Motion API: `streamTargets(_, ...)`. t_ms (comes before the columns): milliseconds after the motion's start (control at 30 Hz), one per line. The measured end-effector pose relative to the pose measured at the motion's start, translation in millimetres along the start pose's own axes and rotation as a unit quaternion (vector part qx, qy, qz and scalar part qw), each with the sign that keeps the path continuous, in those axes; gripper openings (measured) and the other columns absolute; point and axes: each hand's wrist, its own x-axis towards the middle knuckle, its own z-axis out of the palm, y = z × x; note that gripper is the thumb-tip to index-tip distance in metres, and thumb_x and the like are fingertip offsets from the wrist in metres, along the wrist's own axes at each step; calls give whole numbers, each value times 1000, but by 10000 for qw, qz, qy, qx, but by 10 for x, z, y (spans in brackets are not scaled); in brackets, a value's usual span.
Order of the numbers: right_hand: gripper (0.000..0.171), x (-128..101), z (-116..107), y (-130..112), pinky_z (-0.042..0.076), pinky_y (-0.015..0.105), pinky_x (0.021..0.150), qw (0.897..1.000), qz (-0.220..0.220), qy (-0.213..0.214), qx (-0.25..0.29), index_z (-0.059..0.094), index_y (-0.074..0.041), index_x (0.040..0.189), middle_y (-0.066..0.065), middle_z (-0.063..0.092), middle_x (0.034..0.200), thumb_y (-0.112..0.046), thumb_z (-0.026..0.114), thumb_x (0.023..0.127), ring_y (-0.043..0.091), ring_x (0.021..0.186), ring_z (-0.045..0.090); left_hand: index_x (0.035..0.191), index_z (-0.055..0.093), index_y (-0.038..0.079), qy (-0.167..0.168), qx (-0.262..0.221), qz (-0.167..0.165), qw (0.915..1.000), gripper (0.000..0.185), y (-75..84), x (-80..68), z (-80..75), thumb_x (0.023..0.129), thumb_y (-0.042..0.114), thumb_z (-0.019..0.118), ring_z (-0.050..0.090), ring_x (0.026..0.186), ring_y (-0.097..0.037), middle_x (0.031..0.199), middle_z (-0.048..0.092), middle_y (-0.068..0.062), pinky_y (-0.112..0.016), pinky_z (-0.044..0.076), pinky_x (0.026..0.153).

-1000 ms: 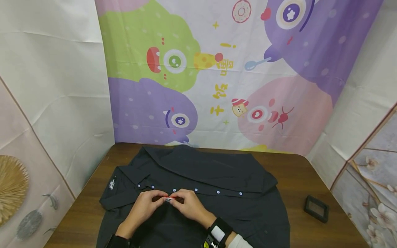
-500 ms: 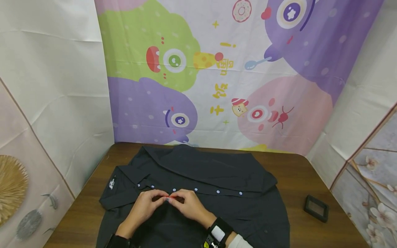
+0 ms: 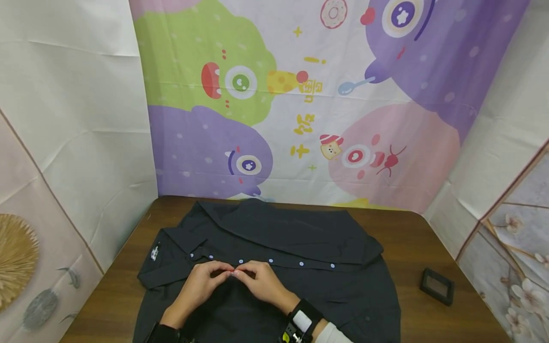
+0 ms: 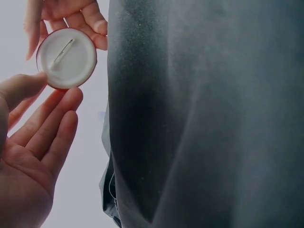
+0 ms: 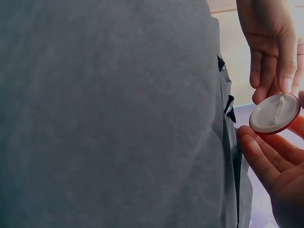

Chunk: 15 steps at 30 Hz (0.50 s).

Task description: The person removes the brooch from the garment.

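A dark button-up shirt [image 3: 274, 238] lies spread flat on a wooden table [image 3: 429, 247], with its row of pale buttons [image 3: 271, 260] facing up. Over the shirt's front, my left hand [image 3: 220, 273] and right hand [image 3: 242, 274] meet fingertip to fingertip. Between them they hold a round pin badge [image 4: 66, 58] with a white back, a metal pin and a red rim [image 5: 274, 113]. The left hand [image 4: 33, 142] pinches the badge from one side, the right hand [image 5: 273, 164] from the other. In the head view the fingers hide most of the badge.
A small black square box [image 3: 437, 286] sits on the table at the right. Cloth walls with a cartoon backdrop [image 3: 300, 95] close in the table's back and sides. Bare wood shows to the left and right of the shirt.
Both hands have stayed almost in place over the shirt. The badge's red edge, which showed between the fingertips before, is now covered by the fingers.
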Motion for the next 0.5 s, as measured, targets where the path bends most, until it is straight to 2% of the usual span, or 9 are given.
streamTargets(333, 22, 6, -26, -18, 48, 13, 66, 9999, 60, -10, 155, 76, -7, 96, 5, 73, 87, -25, 63, 95, -4, 73, 55, 88, 76, 20, -67, -27, 60, 10000, 9, 11, 1, -6, 83, 13, 76, 67, 85, -6, 89, 75, 7, -27, 55, 77)
streamTargets(500, 21, 10, -32, -21, 50, 14, 68, 9989, 285, -104, 359, 76, -8, 98, 6, 75, 91, -25, 65, 94, -5, 74, 57, 89, 76, 19, -87, -79, 38, 9999, 9, 18, -7, -15, 83, 13, 76, 67, 85, -6, 89, 74, 7, -26, 55, 77)
